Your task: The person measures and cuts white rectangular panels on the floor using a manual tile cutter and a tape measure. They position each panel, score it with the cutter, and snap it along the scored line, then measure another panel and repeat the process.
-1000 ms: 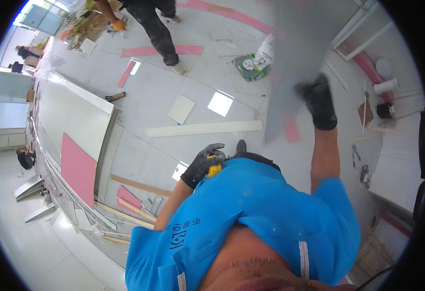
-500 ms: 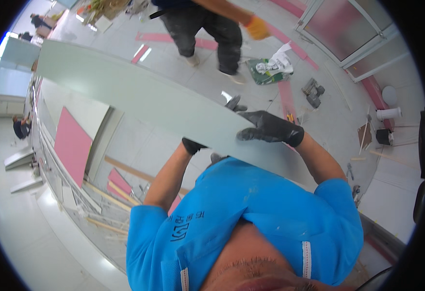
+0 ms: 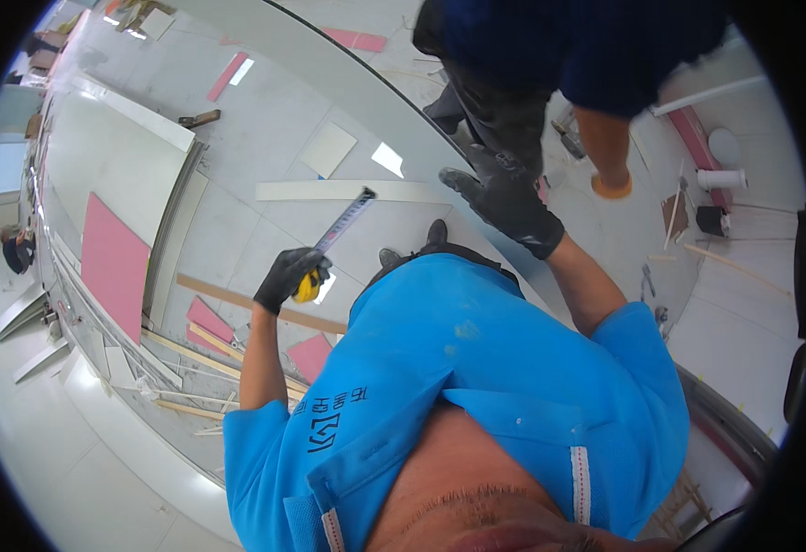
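A: Pale grey board, long and flat: in the head view a large panel (image 3: 366, 83) runs from the upper left down past the worker's blue shirt (image 3: 477, 386). The right hand (image 3: 504, 202), in a black glove, lies spread and flat on the panel's face just above the shirt's shoulder, fingers open, gripping nothing. The left hand (image 3: 288, 276), also gloved, is closed round a yellow tape measure (image 3: 309, 285), its blade (image 3: 343, 221) run out and slanting up toward the panel's lower edge.

B: How would that panel handle?

A: By its look, stiff but brittle at the edges and corners, heavy for one person, and smooth enough to slide under a glove. I would judge it best held at the long edges, hands well apart, not by a corner. A flat palm steadies it but does not carry it.

B: And the tape?

A: Light and compact. The blade is thin, springy steel that may buckle when run out far; the case is the place to hold it, as here.

B: Anyone else near?

A: A second person in dark clothes (image 3: 532, 64) stands just beyond the panel, above the right hand. Pink offcuts (image 3: 113, 262) and timber strips (image 3: 256, 304) lie on the floor left of the shirt.
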Demonstrator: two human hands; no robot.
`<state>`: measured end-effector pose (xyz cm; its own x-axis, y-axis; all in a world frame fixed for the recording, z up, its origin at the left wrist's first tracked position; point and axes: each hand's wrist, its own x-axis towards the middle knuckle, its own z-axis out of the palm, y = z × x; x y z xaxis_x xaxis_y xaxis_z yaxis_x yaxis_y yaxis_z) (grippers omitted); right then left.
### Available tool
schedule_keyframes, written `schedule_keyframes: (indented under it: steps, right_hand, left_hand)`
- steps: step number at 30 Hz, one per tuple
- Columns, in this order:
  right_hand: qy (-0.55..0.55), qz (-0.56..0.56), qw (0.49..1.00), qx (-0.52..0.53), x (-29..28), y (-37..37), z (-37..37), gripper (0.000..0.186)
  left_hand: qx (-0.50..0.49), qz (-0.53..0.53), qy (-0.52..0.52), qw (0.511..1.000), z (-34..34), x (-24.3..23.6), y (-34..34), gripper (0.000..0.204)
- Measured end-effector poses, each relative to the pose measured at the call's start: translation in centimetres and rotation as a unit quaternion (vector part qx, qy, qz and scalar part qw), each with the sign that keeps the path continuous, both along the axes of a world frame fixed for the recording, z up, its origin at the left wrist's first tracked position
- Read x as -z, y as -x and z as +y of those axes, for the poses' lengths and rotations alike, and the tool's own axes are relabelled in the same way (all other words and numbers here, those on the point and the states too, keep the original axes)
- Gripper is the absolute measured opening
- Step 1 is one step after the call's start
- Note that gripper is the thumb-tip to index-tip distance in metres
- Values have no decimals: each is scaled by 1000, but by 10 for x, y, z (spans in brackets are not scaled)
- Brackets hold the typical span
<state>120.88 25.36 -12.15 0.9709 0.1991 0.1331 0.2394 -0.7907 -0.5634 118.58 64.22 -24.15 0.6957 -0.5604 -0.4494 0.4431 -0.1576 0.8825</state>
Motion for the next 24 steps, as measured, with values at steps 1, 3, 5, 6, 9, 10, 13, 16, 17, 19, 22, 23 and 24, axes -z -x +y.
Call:
schedule_keyframes:
  steps: [1, 3, 5, 6, 9, 10, 13, 16, 17, 19, 22, 23, 24]
  right_hand:
    - [21, -48, 999, 3, 12, 3, -2, 50]
    - [54, -45, 997, 19, 18, 11, -1, 50]
    - [50, -112, 992, 0, 17, 12, 4, 32]
    - [68, -150, 986, -3, 18, 15, 7, 30]
    - [101, -195, 976, -3, 27, 16, 8, 27]
    - [96, -161, 982, -3, 31, 16, 7, 28]
    - [111, -138, 984, 2, 46, 15, 0, 26]
    - [129, -137, 982, 12, 51, 21, -1, 25]
    - [134, -135, 982, 14, 51, 22, -1, 24]
    - [122, -139, 983, 13, 52, 24, -1, 24]
    - [114, -136, 984, 14, 59, 25, -2, 24]
    - [115, -135, 984, 15, 61, 25, -2, 24]
    - [115, -127, 985, 15, 60, 24, -2, 25]
  left_hand:
    - [-14, 22, 14, 1000, 1, -6, 7, 36]
    - [-27, 42, 35, 998, -14, -40, 12, 37]
    - [-5, 19, 31, 999, -55, -85, -6, 39]
    - [14, 6, 55, 998, -65, -88, -12, 40]
    - [35, 38, 16, 999, -86, -96, -33, 39]
    - [34, 66, 32, 997, -85, -95, -38, 40]
    - [58, 132, 6, 990, -81, -91, -49, 38]
    - [84, 154, 7, 985, -75, -84, -54, 39]
    - [89, 154, 8, 984, -76, -86, -55, 40]
    - [99, 146, 11, 984, -74, -81, -55, 41]
    - [92, 164, 9, 982, -76, -82, -54, 40]
    - [88, 166, 6, 982, -76, -80, -54, 40]
    - [84, 168, 3, 982, -76, -77, -54, 40]
